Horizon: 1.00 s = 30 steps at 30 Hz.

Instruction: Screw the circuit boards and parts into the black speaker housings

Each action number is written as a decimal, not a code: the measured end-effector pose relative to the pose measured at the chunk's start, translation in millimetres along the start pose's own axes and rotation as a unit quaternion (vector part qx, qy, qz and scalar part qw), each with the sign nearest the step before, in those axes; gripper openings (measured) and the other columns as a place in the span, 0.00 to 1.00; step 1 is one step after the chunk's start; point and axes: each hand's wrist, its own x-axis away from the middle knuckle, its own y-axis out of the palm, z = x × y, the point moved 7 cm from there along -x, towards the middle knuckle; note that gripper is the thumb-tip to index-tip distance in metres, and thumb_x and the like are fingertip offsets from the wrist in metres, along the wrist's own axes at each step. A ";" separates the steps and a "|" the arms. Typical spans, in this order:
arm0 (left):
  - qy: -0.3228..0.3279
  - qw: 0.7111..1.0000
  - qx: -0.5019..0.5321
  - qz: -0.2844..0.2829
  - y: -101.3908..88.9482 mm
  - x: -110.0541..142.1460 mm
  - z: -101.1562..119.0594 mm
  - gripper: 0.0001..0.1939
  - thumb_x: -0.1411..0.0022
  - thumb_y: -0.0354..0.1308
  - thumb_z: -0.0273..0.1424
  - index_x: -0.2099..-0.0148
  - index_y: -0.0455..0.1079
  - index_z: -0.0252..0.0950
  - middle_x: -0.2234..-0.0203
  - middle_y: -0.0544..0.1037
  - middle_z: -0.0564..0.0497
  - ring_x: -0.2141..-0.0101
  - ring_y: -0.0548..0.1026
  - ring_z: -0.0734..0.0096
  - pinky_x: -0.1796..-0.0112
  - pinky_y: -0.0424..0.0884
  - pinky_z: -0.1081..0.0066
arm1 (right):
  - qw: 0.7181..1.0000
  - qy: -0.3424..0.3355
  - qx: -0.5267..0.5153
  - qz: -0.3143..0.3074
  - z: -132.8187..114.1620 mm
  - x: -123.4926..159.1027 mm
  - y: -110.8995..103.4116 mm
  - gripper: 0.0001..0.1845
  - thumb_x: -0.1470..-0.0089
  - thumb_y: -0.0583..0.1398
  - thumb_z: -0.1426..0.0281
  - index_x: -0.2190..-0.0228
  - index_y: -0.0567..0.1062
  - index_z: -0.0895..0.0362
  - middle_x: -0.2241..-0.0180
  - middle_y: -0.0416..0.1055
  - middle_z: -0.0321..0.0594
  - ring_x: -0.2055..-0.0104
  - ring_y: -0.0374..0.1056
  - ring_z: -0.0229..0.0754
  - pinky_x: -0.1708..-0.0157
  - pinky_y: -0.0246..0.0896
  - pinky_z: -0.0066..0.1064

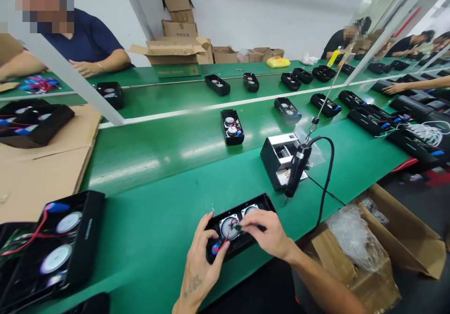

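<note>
Speaker housing (260, 205), likely stiff and light, sits under both grips on the green tabletop (151, 253); left grip (204, 257) clasps its edge, right grip (263, 232) pinches beside a thin red wire (228, 235) (fragile, so hold the rim).

From here I'm watching a factory line; a green conveyor belt (151, 173) carries black speaker housings (232, 126); cardboard cartons (176, 54) sit beyond.
</note>
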 end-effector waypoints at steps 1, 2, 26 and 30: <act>-0.005 1.000 0.009 -0.003 0.4 -0.1 -1.1 0.08 0.26 0.61 0.39 0.55 0.68 0.42 0.30 0.72 0.36 0.31 0.72 0.47 0.37 0.76 0.45 | 0.995 -0.066 0.039 -0.058 -9.8 0.2 3.5 0.07 0.31 0.64 0.75 0.59 0.83 0.54 0.62 0.86 0.41 0.61 0.82 0.43 0.58 0.76 0.34; -0.012 1.000 0.018 -0.003 1.2 -0.5 -2.4 0.07 0.25 0.59 0.38 0.55 0.68 0.42 0.30 0.72 0.36 0.29 0.70 0.47 0.36 0.75 0.44 | 0.983 -0.119 0.083 -0.112 -16.7 2.4 6.6 0.09 0.30 0.62 0.77 0.58 0.83 0.55 0.61 0.86 0.41 0.60 0.82 0.44 0.57 0.75 0.35; 0.255 0.930 -0.215 -0.154 25.5 -2.2 40.9 0.19 0.41 0.66 0.23 0.47 0.80 0.41 0.32 0.75 0.49 0.22 0.47 0.29 0.26 0.45 0.24 | 0.870 -0.062 0.315 -0.374 -10.6 28.2 42.3 0.12 0.42 0.62 0.78 0.57 0.82 0.60 0.60 0.81 0.47 0.59 0.73 0.49 0.53 0.67 0.38; 0.249 0.936 -0.201 -0.149 28.0 1.9 37.0 0.22 0.40 0.65 0.24 0.44 0.80 0.43 0.31 0.74 0.50 0.22 0.49 0.30 0.26 0.46 0.25 | 0.879 -0.113 0.327 -0.329 -9.3 43.6 44.3 0.13 0.42 0.61 0.80 0.56 0.80 0.61 0.60 0.80 0.47 0.58 0.72 0.49 0.55 0.65 0.39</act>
